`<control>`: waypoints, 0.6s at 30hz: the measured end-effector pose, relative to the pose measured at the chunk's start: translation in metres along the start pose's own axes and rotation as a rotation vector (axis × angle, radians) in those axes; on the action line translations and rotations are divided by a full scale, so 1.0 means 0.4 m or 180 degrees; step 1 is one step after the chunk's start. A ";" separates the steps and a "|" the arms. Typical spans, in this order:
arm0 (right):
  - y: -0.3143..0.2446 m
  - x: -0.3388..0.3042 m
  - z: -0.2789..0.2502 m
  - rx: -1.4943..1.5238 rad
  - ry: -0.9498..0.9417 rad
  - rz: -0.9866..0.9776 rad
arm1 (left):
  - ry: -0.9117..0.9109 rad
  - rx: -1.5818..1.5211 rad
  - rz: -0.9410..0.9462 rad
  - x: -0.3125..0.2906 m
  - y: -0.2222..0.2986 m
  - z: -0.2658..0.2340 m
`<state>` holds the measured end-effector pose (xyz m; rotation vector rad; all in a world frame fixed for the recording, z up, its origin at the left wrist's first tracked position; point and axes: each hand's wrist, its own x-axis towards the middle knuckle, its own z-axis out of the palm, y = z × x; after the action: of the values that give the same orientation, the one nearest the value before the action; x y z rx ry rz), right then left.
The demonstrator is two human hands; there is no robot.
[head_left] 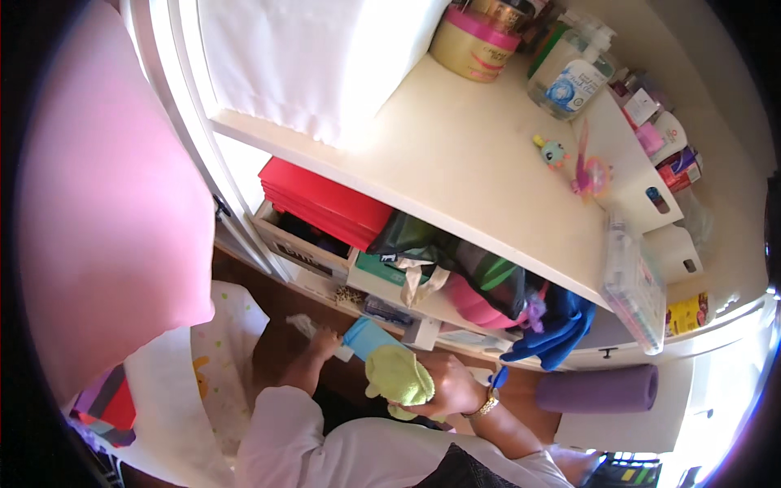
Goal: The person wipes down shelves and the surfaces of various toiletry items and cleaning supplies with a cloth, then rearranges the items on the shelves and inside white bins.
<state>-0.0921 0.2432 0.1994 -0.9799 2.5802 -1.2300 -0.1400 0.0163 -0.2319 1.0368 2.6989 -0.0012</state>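
Observation:
My right hand [455, 384], with a gold watch on its wrist, is closed around a lime-green cloth [397, 376]. The cloth lies bunched against a light blue box-like object [366, 333], whose exact kind I cannot make out. At the left edge of that object, my left hand [325, 343] grips it with bent fingers. A crumpled white piece [303, 324], perhaps tissue, shows just beyond the left hand. Both hands are low, in front of the shelves and close to my body.
A cream shelf top [480, 154] carries a soap pump bottle [572, 77], a yellow jar [476, 45] and small toys [553, 152]. Below sit red boxes [325, 199] and a blue cloth [561, 325]. A purple roll [598, 389] is at right, a pink surface [114, 195] at left.

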 end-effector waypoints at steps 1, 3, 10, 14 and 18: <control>-0.015 0.006 -0.012 -0.0027 -0.0015 -0.0058 | 0.0166 -0.0098 -0.0245 -0.020 0.013 -0.034; -0.034 0.007 -0.047 -0.0054 0.0064 -0.0136 | 0.0107 -0.0380 -0.0552 -0.058 0.046 -0.211; -0.151 -0.003 -0.204 -0.0022 0.0502 -0.1017 | 0.0387 -0.1452 -0.1662 -0.300 0.151 -0.971; -0.191 -0.015 -0.264 0.0034 0.0615 -0.1772 | 0.1265 -0.0953 -0.1387 -0.452 0.227 -1.395; -0.230 -0.069 -0.319 -0.0015 0.0861 -0.2057 | 0.2952 0.0433 0.0238 -0.460 0.232 -1.652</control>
<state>-0.0709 0.3008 0.3469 -1.8613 2.5297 -1.5799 -0.1001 0.0236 0.4590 1.4444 3.4963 0.4119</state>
